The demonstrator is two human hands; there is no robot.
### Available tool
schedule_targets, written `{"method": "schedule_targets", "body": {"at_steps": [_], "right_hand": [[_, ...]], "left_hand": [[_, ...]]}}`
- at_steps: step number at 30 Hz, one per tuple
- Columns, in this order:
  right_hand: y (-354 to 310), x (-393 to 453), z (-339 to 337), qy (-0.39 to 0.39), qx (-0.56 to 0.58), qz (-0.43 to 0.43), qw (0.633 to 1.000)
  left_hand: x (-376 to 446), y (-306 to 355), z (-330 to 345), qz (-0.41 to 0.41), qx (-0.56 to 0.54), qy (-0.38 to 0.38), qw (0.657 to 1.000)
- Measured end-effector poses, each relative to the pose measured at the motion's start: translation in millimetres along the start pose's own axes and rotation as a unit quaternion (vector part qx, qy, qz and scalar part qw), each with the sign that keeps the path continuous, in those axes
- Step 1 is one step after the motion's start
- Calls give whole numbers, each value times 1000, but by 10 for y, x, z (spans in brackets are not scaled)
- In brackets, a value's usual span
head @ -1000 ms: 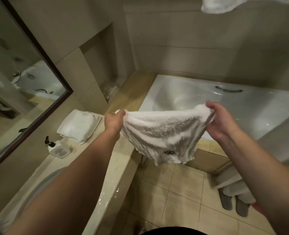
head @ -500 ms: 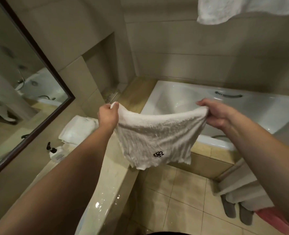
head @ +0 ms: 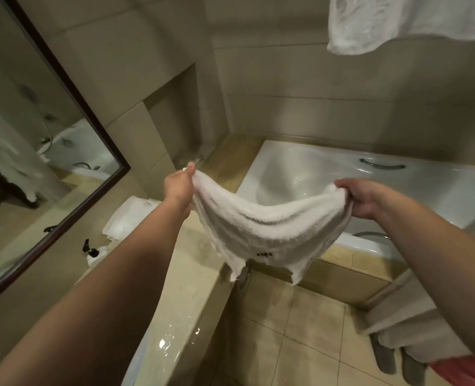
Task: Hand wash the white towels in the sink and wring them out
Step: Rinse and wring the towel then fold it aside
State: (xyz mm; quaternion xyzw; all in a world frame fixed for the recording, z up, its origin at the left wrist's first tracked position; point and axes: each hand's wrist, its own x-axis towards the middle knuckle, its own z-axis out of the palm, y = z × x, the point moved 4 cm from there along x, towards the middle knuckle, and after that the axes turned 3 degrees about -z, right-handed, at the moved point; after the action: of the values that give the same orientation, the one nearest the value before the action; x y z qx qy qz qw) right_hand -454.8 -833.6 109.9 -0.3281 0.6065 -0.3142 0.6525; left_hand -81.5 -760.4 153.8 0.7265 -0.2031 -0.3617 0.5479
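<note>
You have the white towel (head: 269, 227) stretched between both hands, out in the air above the tiled floor (head: 295, 338), in front of the bathtub (head: 300, 174). Your left hand (head: 179, 188) has its grip closed on the towel's upper left corner, fingers curled round the cloth. Your right hand (head: 366, 199) pinches the upper right corner the same way. The top edge sags in a curve between your hands, and the rest hangs down with a small dark emblem (head: 264, 254) near its lower edge. To your left, folded white towels (head: 132, 215) lie on the wet beige surface (head: 186, 277) below the mirror (head: 30, 151). Another white towel (head: 403, 20) hangs overhead at the upper right.
</note>
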Motion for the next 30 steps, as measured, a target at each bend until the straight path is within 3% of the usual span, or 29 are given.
{"method": "schedule_targets", "body": {"at_steps": [6, 9, 11, 13, 19, 24, 28, 30], "right_hand": [[-137, 186, -176, 111, 94, -100, 984], [-174, 231, -240, 80, 149, -105, 980], [-163, 230, -208, 14, 117, -63, 991], [-173, 237, -224, -1, 80, -50, 996], [-323, 301, -513, 182, 93, -177, 963], [-473, 183, -529, 206, 35, -264, 942], [-553, 110, -487, 159, -20, -302, 940], [-563, 85, -495, 138, -51, -304, 941]], "left_hand": [[81, -4, -75, 35, 55, 21, 998], [151, -23, -167, 37, 74, 32, 996], [189, -27, -205, 32, 87, 34, 995], [219, -10, -221, 28, 101, 33, 994], [302, 30, -313, 25, 93, 68, 993], [213, 74, -291, 49, 56, 104, 992], [219, 106, -360, 80, 55, 111, 989], [230, 134, -390, 90, 63, 81, 991]]}}
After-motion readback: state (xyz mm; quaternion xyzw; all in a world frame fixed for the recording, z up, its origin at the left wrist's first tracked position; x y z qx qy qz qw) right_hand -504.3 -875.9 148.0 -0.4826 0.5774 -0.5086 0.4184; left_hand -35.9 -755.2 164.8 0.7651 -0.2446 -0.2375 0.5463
